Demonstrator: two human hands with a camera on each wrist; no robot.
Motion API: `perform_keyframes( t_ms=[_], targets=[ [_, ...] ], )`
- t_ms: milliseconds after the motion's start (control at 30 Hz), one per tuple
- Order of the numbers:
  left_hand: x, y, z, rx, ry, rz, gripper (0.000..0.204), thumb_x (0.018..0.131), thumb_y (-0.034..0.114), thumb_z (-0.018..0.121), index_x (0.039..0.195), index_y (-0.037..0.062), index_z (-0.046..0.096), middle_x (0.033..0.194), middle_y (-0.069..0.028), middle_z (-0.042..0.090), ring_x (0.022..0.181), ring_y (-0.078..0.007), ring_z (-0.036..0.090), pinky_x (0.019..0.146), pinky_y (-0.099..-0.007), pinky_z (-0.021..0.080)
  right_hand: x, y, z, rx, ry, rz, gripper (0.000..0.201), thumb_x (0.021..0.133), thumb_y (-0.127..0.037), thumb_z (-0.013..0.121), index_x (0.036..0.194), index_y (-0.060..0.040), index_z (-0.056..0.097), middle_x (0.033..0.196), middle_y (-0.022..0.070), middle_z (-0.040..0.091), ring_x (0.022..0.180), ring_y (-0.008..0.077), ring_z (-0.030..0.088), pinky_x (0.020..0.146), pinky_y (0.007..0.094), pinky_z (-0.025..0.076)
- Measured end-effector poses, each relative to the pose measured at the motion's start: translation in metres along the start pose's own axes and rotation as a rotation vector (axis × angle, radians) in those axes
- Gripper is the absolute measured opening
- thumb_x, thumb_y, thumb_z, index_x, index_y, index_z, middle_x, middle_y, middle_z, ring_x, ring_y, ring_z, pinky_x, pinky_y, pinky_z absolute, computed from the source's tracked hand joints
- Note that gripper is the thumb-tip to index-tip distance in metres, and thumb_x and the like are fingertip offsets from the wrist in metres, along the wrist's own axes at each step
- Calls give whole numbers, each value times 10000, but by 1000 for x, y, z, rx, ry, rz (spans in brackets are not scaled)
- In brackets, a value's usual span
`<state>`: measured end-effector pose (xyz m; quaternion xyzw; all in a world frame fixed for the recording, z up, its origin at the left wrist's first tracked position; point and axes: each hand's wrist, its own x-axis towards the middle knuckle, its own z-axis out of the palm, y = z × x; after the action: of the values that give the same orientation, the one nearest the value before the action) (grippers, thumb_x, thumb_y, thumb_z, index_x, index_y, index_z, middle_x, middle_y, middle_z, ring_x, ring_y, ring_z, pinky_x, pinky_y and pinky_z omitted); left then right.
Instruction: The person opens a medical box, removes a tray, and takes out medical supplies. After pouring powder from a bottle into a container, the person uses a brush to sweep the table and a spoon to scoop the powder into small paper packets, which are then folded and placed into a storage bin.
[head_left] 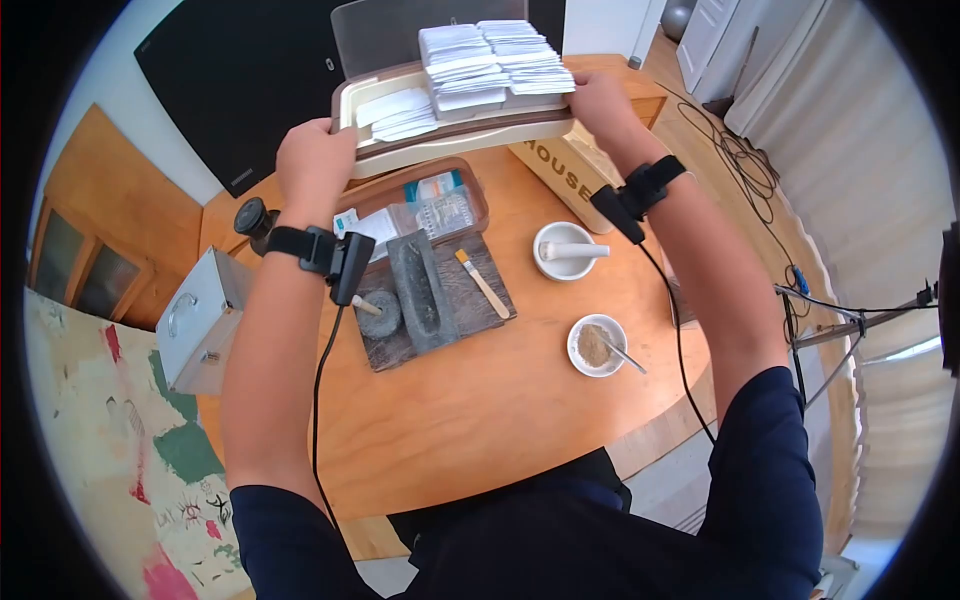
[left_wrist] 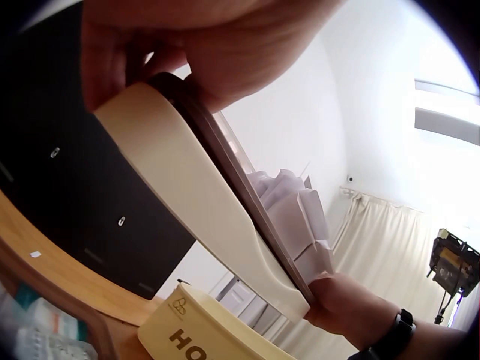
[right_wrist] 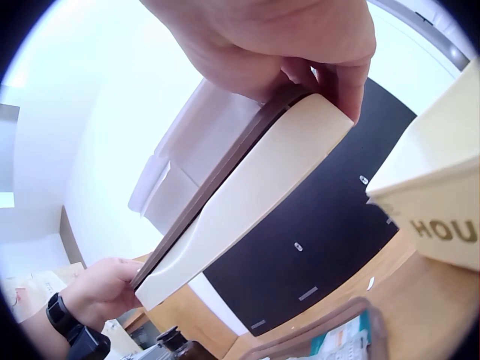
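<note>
Both hands hold up a cream tray with a brown rim, one at each end, above the back of the table. My left hand grips its left end, and my right hand grips its right end. Stacks of white paper packets stand in it, with a few flatter ones at the left. A clear lid stands raised behind them. In the left wrist view, fingers curl round the cream end; the right wrist view shows the other end pinched likewise.
Below lie a brown tray with packets, a dark board bearing a stone trough and brush. Rightward are a lettered box, white mortar and powder bowl. A metal case stands left.
</note>
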<state>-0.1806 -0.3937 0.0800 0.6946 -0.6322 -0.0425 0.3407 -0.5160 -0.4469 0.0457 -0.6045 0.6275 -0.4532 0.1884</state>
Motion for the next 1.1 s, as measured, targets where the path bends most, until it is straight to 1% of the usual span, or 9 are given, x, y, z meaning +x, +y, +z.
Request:
perform_keyframes(
  t_ms=[200, 300, 333, 467, 667, 767, 867, 1000, 1100],
  targets=[
    [-14, 80, 48, -63, -70, 55, 307, 802, 264, 631, 968, 44, 767, 926, -208, 726, 904, -378, 696, 825, -450, 547, 5, 41, -85, -59, 78, 77, 259, 858, -82, 620, 1068, 0, 748, 882, 162, 738, 771, 240, 684, 702, 356, 521],
    [-20, 104, 90, -130, -49, 90, 303, 798, 245, 635, 933, 0, 751, 924, -236, 716, 875, -405, 689, 817, -461, 548, 10, 83, -114, -36, 81, 128, 252, 862, -73, 613, 1060, 3, 749, 879, 163, 737, 763, 242, 681, 693, 356, 520],
    [-23, 111, 101, -135, -54, 96, 303, 798, 245, 635, 933, 0, 751, 924, -236, 716, 875, -405, 689, 817, -461, 548, -1, 73, -125, -54, 99, 217, 244, 866, -65, 617, 1054, 17, 749, 871, 159, 734, 771, 230, 669, 706, 347, 515],
    [-34, 132, 138, -189, -109, 61, 291, 794, 224, 632, 890, -32, 732, 905, -255, 706, 866, -415, 684, 810, -471, 549, 4, 109, -145, 0, 113, 187, 249, 875, -55, 623, 1072, 46, 737, 889, 140, 734, 784, 201, 652, 720, 335, 507],
    [-44, 142, 170, -216, -121, 72, 310, 800, 220, 639, 878, -70, 713, 889, -278, 690, 859, -420, 678, 819, -470, 550, -1, 128, -154, 86, 120, 245, 256, 898, -46, 623, 1106, 63, 725, 910, 93, 717, 789, 148, 613, 711, 307, 488],
    [-44, 145, 174, -162, -150, 76, 322, 816, 239, 643, 891, -66, 715, 947, -275, 687, 920, -409, 673, 856, -462, 545, 2, 146, -150, 135, 110, 244, 242, 901, -45, 624, 1094, 50, 735, 900, 73, 707, 776, 141, 594, 697, 300, 477],
    [-45, 142, 180, -131, -113, 114, 350, 832, 250, 644, 949, -75, 701, 1040, -273, 668, 997, -406, 658, 894, -461, 535, 7, 165, -147, 193, 117, 258, 229, 893, -47, 637, 1078, 49, 732, 886, 51, 690, 764, 135, 567, 677, 293, 456],
    [-43, 145, 181, -162, -140, 51, 428, 831, 310, 663, 1063, -49, 676, 1079, -253, 670, 1063, -390, 625, 937, -452, 504, 7, 169, -150, 204, 66, 229, 235, 910, -84, 629, 1080, 46, 725, 873, 45, 685, 764, 134, 566, 678, 299, 454],
    [-44, 144, 182, -190, -132, 0, 479, 847, 323, 677, 1133, -59, 633, 1124, -257, 649, 1106, -400, 603, 978, -447, 491, 5, 162, -143, 224, 138, 203, 266, 931, -146, 607, 1080, 42, 721, 880, 64, 696, 781, 151, 593, 697, 307, 465]
  ],
)
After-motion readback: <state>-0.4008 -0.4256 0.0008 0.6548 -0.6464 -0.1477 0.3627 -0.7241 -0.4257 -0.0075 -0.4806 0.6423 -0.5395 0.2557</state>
